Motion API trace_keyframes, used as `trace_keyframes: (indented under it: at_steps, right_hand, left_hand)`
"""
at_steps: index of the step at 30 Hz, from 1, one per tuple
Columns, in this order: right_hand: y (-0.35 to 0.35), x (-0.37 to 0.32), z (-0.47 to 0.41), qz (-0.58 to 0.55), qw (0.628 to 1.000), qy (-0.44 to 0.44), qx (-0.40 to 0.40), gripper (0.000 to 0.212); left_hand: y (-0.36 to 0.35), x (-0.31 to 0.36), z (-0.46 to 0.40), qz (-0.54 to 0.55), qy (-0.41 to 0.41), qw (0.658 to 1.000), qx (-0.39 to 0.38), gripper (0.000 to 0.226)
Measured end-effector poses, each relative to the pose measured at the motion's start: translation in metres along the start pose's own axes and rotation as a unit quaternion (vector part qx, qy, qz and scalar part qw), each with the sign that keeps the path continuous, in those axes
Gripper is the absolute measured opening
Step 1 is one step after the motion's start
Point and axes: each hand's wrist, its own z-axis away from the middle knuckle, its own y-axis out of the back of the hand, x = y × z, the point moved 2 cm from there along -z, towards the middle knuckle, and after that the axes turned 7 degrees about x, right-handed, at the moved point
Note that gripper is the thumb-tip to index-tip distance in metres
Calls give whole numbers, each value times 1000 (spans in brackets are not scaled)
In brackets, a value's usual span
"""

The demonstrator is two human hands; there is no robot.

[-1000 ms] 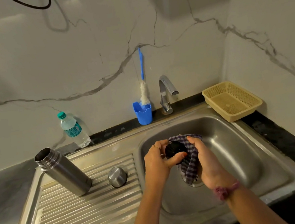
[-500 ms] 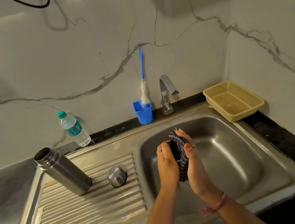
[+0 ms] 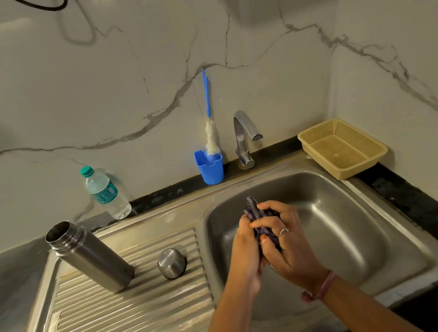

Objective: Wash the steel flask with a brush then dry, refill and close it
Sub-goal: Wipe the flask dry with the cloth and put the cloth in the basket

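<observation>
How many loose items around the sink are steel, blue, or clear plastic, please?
Steel: 2, the flask and the cap
Blue: 2, the cup and the brush
Clear plastic: 1, the water bottle
Total: 5

No readable text anywhere. Teal label on the water bottle (image 3: 104, 192) printed, but too small and blurred to make out. Faint pale marks on the black strip (image 3: 171, 193) behind the sink, unclear whether letters. No brand or number visible on the flask (image 3: 90, 257) or cap (image 3: 171, 262).
</observation>
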Motion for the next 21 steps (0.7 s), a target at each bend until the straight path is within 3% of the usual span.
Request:
trace_keyframes:
  at_steps: [6, 10, 13, 15, 18, 20, 21]
  right_hand:
    - [-13, -7, -5, -133, 980, -131, 68, 15]
    - [-18, -11, -13, -239, 905, -345, 71, 14]
    - [-17, -11, -18, -276, 847, -451, 47, 18]
    - [-17, -8, -19, -310, 818, -484, 21, 21]
    - [-16, -3, -17, -372, 761, -531, -29, 46]
    - [-12, -4, -14, -392, 720, -566, -86, 41]
    - [-12, -4, -12, -387, 717, -568, -115, 41]
  left_hand:
    - [3, -4, -1, -46, -127, 986, 98, 30]
    - [14, -6, -5, -152, -313, 934, 84, 28]
    - [25, -12, -11, -221, -400, 887, 70, 28]
    - [31, -13, -14, -240, -431, 866, 76, 29]
    - [34, -9, -14, -249, -466, 844, 98, 41]
    - [35, -7, -16, -256, -467, 840, 100, 39]
    - [34, -7, -16, -255, -454, 847, 102, 33]
